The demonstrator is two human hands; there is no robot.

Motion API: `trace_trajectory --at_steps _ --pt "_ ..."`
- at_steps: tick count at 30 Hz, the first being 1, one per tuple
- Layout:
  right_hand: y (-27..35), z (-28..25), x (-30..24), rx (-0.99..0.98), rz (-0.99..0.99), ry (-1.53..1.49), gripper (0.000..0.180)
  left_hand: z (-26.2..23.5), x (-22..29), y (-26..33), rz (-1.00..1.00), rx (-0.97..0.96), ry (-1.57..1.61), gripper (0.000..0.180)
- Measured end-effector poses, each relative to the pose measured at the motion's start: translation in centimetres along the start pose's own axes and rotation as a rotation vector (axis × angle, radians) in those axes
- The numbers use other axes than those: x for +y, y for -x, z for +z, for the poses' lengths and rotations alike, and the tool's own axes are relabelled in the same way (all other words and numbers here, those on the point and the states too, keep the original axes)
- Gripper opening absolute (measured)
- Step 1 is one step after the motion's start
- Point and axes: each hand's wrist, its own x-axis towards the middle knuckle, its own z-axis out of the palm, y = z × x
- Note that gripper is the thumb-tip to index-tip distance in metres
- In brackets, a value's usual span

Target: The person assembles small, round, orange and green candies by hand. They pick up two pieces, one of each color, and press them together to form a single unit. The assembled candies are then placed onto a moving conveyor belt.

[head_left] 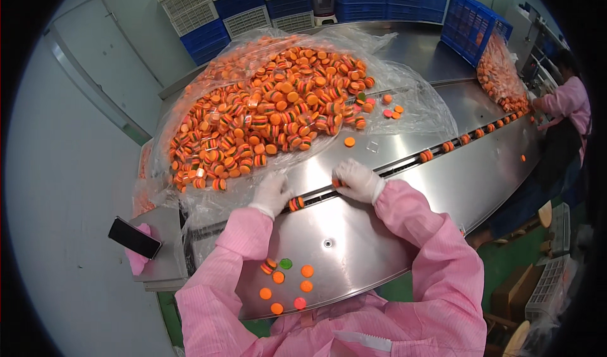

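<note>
My left hand [272, 194], in a white glove, is at the narrow conveyor track [386, 167], its fingers curled. Whatever they may hold is hidden. Right beside it, a layered burger-shaped gummy [296, 203] lies in the track. Further right along the same track, my right hand [359, 180], gloved too, has its fingers closed on another burger-shaped gummy [337, 183], partly covered by the glove. Beyond both hands spreads a large heap of orange, red and green burger gummies [272, 110] on clear plastic sheeting [417, 107].
Loose gummy discs [307, 271] lie on the steel table [354, 243] near me. A phone [134, 237] rests at left on a pink cloth. At far right, a co-worker [566, 101] stands by a blue crate [471, 28] with bagged gummies. Stacked crates [240, 6] line the back.
</note>
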Motion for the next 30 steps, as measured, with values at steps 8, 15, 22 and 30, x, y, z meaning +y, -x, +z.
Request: trace_trajectory --at_steps 8,15,22,30 --pt "1.4 0.5 -0.8 0.166 -0.047 0.226 0.011 -0.4 -5.5 -5.8 -0.111 0.111 -0.489 0.029" --pt "-5.4 -1.4 8.7 0.351 0.453 0.332 0.027 -2.2 -4.1 -3.4 0.101 0.040 -0.364 0.020" --pt "-6.1 -1.4 11.5 0.223 0.583 0.159 0.027 0.2 0.1 4.2 0.233 -0.122 -0.252 0.018" --pt "7.2 -10.5 10.3 0.452 0.858 -0.313 0.028 -1.8 -1.6 5.1 0.330 -0.117 -0.089 0.027"
